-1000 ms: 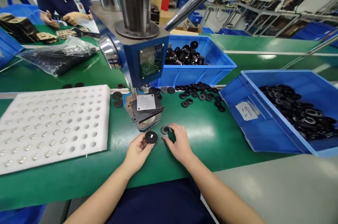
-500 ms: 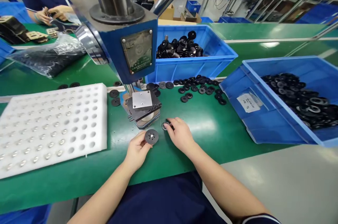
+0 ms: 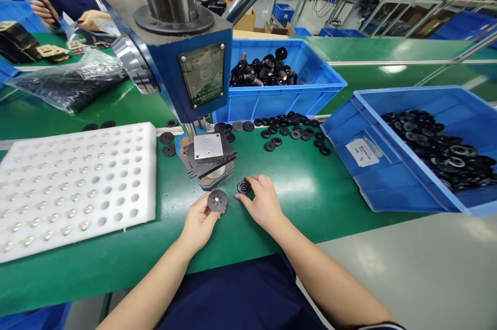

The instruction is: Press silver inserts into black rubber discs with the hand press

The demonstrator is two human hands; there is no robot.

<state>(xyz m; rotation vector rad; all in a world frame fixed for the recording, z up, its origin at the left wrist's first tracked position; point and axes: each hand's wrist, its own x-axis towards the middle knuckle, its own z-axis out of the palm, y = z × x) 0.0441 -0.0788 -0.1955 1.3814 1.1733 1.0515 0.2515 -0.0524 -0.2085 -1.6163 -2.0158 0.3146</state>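
My left hand [image 3: 199, 222] pinches a flat black disc [image 3: 217, 200] with a small metal centre, held just above the green table. My right hand [image 3: 262, 200] rests on the table with its fingertips closed on a smaller black round part [image 3: 244, 187]. Both hands sit right in front of the press fixture [image 3: 209, 156], a grey metal block on a dark toothed plate under the blue hand press [image 3: 194, 76].
A white foam tray [image 3: 77, 185] with rows of small metal pieces lies at the left. Loose black parts [image 3: 291, 133] are scattered behind the fixture. Two blue bins [image 3: 279, 97] [image 3: 388, 185] of black parts stand behind and at the right. Another person's hands [image 3: 91, 19] work at far left.
The view has dropped and moved closer to the press. My left hand has lifted the disc slightly toward the fixture; my right hand stays on the small part.
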